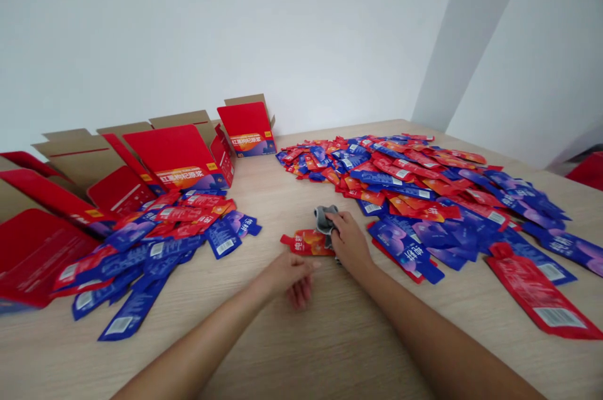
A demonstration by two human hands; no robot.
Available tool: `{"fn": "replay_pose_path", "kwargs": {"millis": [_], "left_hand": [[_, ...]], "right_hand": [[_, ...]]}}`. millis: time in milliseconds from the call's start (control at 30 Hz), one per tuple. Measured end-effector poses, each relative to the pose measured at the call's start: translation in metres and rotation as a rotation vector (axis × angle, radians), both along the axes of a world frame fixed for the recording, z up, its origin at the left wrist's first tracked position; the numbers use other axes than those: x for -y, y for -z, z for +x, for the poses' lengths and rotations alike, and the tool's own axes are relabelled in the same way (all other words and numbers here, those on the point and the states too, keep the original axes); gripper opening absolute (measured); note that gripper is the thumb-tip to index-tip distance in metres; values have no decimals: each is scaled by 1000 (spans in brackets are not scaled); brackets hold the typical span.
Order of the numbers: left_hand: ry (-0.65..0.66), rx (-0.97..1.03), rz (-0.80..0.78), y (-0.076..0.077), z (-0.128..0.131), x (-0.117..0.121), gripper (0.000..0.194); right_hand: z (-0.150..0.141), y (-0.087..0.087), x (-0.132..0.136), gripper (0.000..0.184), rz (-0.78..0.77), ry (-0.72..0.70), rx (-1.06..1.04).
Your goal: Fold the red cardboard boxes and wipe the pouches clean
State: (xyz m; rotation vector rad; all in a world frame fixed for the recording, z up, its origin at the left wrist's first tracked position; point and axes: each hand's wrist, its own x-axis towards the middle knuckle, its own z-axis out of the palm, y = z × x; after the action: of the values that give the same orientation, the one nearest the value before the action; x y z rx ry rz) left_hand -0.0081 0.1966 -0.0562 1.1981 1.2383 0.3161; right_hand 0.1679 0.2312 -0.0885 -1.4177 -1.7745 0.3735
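Observation:
A red and orange sachet (306,242) with white lettering lies flat on the table between my hands. Bunched in my right hand (349,242) is a grey cloth (326,219), pressed against the sachet's right end. My left hand (294,274) is at the sachet's near edge, its fingers loosely bent and apart with nothing seen in them. Whether it touches the sachet I cannot tell. Just right of my right hand, a blue sachet (402,243) rests over a red one.
A large heap of red and blue sachets (405,174) spreads across the right of the table (264,350). A smaller pile (160,249) lies at left, before several open red boxes (174,152). Another box (247,130) stands near the wall. One red sachet (537,290) lies at near right.

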Motion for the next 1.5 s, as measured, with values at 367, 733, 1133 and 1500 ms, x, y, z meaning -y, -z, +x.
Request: {"fn": "replay_pose_path", "kwargs": {"millis": [367,733,1133,1500], "left_hand": [[-149,-641,823,7,-27,-6,29],[-236,202,-16,11,-20,-7,15],[-247,172,41,14,-17,3,15],[-199,56,48,13,-16,8,10]], "right_hand": [[0,0,1,45,-27,-8,107],[-24,-19,28,45,-50,-112,341],[-29,-26,32,39,-210,-47,656],[-44,-30,58,48,-122,-213,580]]}}
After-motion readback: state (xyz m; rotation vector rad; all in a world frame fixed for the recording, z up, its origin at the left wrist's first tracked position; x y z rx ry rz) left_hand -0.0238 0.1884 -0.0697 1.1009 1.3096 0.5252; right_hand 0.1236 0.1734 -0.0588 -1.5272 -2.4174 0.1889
